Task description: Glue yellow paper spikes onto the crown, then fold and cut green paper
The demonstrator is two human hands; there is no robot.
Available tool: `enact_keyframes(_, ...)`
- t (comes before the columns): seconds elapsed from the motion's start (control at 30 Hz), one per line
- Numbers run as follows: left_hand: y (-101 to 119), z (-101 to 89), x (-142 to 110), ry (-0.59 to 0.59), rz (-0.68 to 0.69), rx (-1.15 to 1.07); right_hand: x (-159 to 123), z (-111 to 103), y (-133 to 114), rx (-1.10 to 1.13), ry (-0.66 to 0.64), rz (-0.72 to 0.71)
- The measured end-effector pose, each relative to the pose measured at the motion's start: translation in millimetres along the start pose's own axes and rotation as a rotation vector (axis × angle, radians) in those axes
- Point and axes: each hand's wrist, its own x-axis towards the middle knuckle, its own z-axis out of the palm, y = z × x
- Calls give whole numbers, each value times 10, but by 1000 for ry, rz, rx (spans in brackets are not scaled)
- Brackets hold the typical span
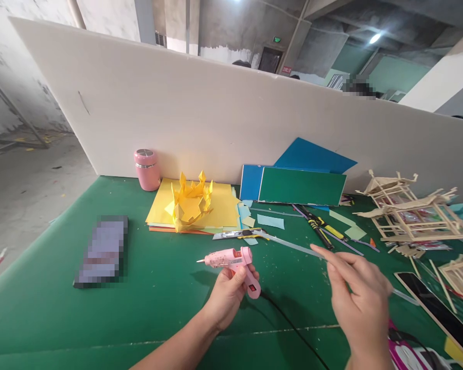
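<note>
My left hand (226, 295) is closed round the handle of a pink hot glue gun (231, 261), nozzle pointing left above the green table (158, 308). Its black cord (293, 329) trails toward me. My right hand (360, 300) hovers to the right with fingers pinched on a thin clear glue stick (293, 247) that stretches left over the table. A yellow folded paper crown (191, 201) sits on a stack of yellow sheets (219, 208) behind the gun.
A pink cup (147, 169) stands by the white partition (216, 113). Blue and green cards (301, 186) lean there. A utility knife (239, 234), a screwdriver (318, 225), paper scraps, wooden stick models (412, 213), a phone (440, 311) and a dark flat object (102, 252) lie around.
</note>
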Motion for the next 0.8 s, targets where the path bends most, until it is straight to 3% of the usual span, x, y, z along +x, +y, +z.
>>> enact_keyframes(0.23,-5,-14,16,4,11,-36,29,-115,-85,-114,4,-117)
enact_keyframes(0.53,7,-11,2,-29,3,7,35,-140,-88,-179,-9,-160)
enact_keyframes(0.8,31,-5,29,22,39,78,54,-141,-51,-104,-56,-225)
